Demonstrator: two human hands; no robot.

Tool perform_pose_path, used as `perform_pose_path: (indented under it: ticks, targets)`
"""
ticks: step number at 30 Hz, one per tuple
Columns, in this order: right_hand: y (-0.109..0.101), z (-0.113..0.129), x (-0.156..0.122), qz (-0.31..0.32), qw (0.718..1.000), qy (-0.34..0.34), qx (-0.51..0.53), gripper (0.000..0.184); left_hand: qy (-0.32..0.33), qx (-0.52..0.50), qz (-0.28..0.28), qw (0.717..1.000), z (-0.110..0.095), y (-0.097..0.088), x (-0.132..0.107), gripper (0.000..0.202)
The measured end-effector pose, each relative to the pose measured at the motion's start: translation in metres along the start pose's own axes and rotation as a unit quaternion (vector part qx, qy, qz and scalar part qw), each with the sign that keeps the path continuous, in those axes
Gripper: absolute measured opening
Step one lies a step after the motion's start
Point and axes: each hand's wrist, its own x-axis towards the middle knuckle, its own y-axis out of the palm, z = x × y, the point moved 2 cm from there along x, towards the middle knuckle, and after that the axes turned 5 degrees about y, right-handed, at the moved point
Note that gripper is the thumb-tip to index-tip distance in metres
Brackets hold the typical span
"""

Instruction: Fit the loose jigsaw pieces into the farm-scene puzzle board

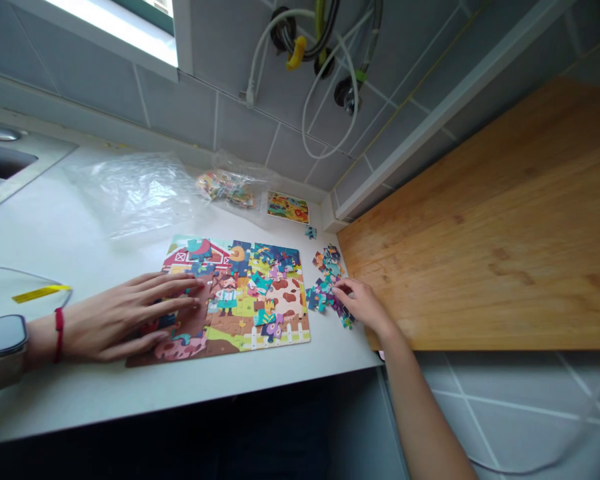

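Puzzle [240, 320] is lying flat on the white counter [80, 407], roughly mid-view, w/ a printed farmer [227, 298] showing near its ctr & a brown-patched cow [289, 298] at its 3 o'clock. Several loose pcs [261, 283], mostly teal & purple, are sitting on top of it.

L hand [133, 315] is reaching in from 9 o'clock & resting palm-down over the puzzle's L end, fingers extended & slightly apart; no grip showing, can't tell if a pc is under the palm. Its wrist is wearing a watch [6, 335] & a red band [59, 333].

R hand [364, 305] is coming in from approx 5 o'clock & hovering at or touching the pc pile [327, 287], which is lying just off the puzzle's 3 o'clock edge. Thumb & index are curling nearly tog.; can't tell if a pc is btwn them.

One stray pc [311, 232] is lying apart, at the pile's 11-12 o'clock. Beyond the puzzle: clear plastic bag [143, 193] is spreading at 10-11, bagged pcs [227, 188] are sitting at 12, small pic card [289, 208] is lying at 1. Wooden board [480, 233] is filling the view's 3 o'clock side.
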Motion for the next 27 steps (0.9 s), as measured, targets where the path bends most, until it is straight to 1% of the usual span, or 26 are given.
perform_pose_path:
  ticks: [1, 3, 5, 7, 10, 12, 16, 20, 23, 27]
  targets:
    - [0.0, -0.003, 0.007, -0.023, 1.0, 0.001, -0.008, 0.031, 0.0, 0.0, -0.004, 1.0, -0.001, -0.001, 0.0, 0.059]
    - [0.002, -0.01, 0.024, -0.049, 0.999, 0.008, -0.02, 0.041, -0.004, -0.001, -0.012, 1.0, -0.001, -0.001, 0.001, 0.06]
    - [0.007, -0.016, 0.043, -0.056, 0.998, 0.014, -0.032, 0.057, -0.008, 0.0, -0.018, 1.0, -0.002, -0.001, 0.001, 0.059]
    - [0.012, -0.02, 0.064, -0.061, 0.997, 0.023, -0.045, 0.067, -0.006, 0.002, -0.018, 1.0, -0.001, 0.0, 0.0, 0.058]
    - [0.017, -0.02, 0.091, -0.063, 0.996, 0.02, -0.059, 0.069, 0.001, 0.009, -0.011, 1.0, 0.001, 0.0, 0.0, 0.055]
    - [0.018, -0.018, 0.103, -0.06, 0.996, 0.007, -0.068, 0.066, 0.005, 0.014, -0.005, 1.0, 0.002, 0.0, -0.001, 0.055]
    - [0.011, -0.018, 0.109, -0.06, 0.994, -0.002, -0.096, 0.054, 0.011, 0.015, -0.003, 1.0, 0.004, -0.001, 0.0, 0.059]
    - [0.003, -0.016, 0.107, -0.056, 0.989, -0.002, -0.136, 0.052, 0.008, 0.016, 0.003, 1.0, 0.006, 0.002, -0.002, 0.061]
    - [0.001, -0.01, 0.11, -0.032, 0.986, -0.019, -0.164, 0.05, 0.009, 0.017, 0.013, 1.0, 0.008, 0.004, -0.004, 0.06]
    - [-0.001, -0.001, 0.119, 0.018, 0.977, -0.037, -0.207, 0.051, 0.01, 0.024, 0.011, 1.0, 0.01, 0.005, -0.006, 0.059]
